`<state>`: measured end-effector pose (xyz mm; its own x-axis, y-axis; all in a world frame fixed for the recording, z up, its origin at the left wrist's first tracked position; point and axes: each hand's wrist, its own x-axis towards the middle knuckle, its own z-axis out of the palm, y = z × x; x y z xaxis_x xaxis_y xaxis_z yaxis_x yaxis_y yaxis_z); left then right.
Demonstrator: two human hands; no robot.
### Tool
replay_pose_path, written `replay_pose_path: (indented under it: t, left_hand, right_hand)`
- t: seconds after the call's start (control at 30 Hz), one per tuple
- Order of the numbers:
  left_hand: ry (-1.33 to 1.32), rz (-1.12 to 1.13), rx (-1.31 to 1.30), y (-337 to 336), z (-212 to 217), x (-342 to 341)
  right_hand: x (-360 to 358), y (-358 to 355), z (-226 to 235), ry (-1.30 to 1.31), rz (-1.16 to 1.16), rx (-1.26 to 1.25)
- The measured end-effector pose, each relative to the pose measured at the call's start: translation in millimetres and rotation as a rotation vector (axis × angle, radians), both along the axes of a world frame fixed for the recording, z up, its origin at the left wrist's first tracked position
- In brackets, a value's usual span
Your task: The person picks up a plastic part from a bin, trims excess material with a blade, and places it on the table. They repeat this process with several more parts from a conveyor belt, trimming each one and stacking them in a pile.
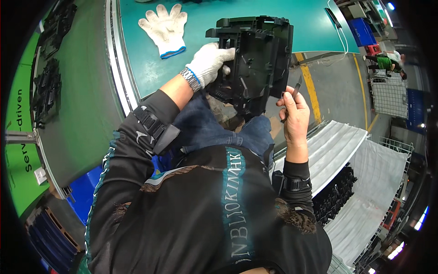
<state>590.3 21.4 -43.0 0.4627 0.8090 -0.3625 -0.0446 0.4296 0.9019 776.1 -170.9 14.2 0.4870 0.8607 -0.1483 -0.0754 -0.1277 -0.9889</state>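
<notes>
My left hand, in a white knit glove with a blue cuff, grips a black plastic housing by its left side. The housing is a boxy frame with ribs and openings, held up in front of my lap at the table's edge. My bare right hand is close by the housing's lower right side. Its fingers are closed round a slim dark tool, possibly a trimming knife, with the tip pointing up. Some of the left fingers pass behind the housing's frame.
A spare white glove lies on the green table. To the left, a dark green conveyor belt carries black plastic parts. White-lined wire cages stand at right, with black parts inside. Another person is far off.
</notes>
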Motion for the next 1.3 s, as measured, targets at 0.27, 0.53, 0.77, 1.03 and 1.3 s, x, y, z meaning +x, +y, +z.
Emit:
replay_pose_path:
  t: [0.27,0.53,0.77,1.03,1.3]
  left_hand:
    - [-0.386,-0.174,-0.076,7,-19,-5]
    - [-0.710,-0.260,-0.379,-21,48,-25]
    - [-1.004,-0.333,-0.511,-12,46,-29]
    - [-1.076,-0.394,-0.564,-11,37,-26]
    - [-0.952,-0.293,-0.566,-13,45,-29]
  right_hand:
    - [-1,-1,2,0.038,-0.028,0.047]
    - [2,-7,1,0.017,-0.031,0.017]
    - [4,-9,2,0.003,-0.029,-0.046]
    - [3,-5,3,-0.002,-0.025,-0.032]
    - [19,4,-7,0.058,-0.014,-0.017]
